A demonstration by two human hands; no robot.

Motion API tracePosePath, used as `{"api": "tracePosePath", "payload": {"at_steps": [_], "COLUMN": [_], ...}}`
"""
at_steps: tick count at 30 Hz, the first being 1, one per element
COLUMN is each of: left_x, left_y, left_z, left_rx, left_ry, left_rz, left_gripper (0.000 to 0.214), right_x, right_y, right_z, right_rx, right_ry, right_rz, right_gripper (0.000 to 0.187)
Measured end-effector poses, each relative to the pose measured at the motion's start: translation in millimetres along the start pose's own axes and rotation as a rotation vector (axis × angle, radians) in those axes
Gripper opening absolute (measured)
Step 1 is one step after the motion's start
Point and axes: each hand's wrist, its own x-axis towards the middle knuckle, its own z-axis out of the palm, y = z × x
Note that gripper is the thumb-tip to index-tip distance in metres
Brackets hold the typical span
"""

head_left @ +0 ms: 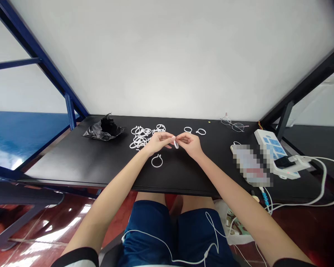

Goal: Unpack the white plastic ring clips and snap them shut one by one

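Above the middle of the black table, my left hand [159, 142] and my right hand [189, 144] meet, fingertips pinched on one white plastic ring [176, 144]. It is seen nearly edge-on between them. A pile of similar white rings [140, 136], some with open ends, lies just left of my left hand, which partly covers it. One open-ended ring [157, 161] rests alone in front of that hand. Beyond my right hand lie two more rings, one [187, 129] beside the other [200, 131]; these look closed.
A crumpled black plastic bag [103, 129] sits on the table [100, 163] at left. Eyeglasses [233, 124] lie at the back right. A phone [252, 165], a white power strip [272, 146] and cables [321, 185] occupy the right side. Blue bed-frame posts [44, 61] slope at left.
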Motion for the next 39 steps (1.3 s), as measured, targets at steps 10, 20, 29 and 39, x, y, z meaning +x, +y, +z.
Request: {"api": "tracePosePath", "payload": {"at_steps": [10, 20, 29, 39], "left_x": [0.6, 2.6, 3.6, 10.7], "left_y": [1.5, -4.1, -5.7, -12.3], "left_z": [1.8, -0.1, -0.2, -11.4], "left_rx": [-0.054, -0.029, -0.04, 0.183], "left_ry": [-0.044, -0.024, 0.014, 0.334], "left_rz": [0.078, 0.097, 0.08, 0.103], "left_gripper": [0.032, 0.031, 0.033, 0.034], "right_x": [-0.9, -0.9, 1.2, 24.2], "right_y": [1.4, 0.4, 1.5, 10.6], "right_z": [1.8, 1.5, -0.1, -66.3], "right_rx": [-0.031, -0.023, -0.067, -0.322], "right_ry": [-0.02, -0.012, -0.029, 0.329], "right_rz": [0.019, 0.023, 0.043, 0.167], "right_gripper": [0.028, 0.029, 0.029, 0.02]}}
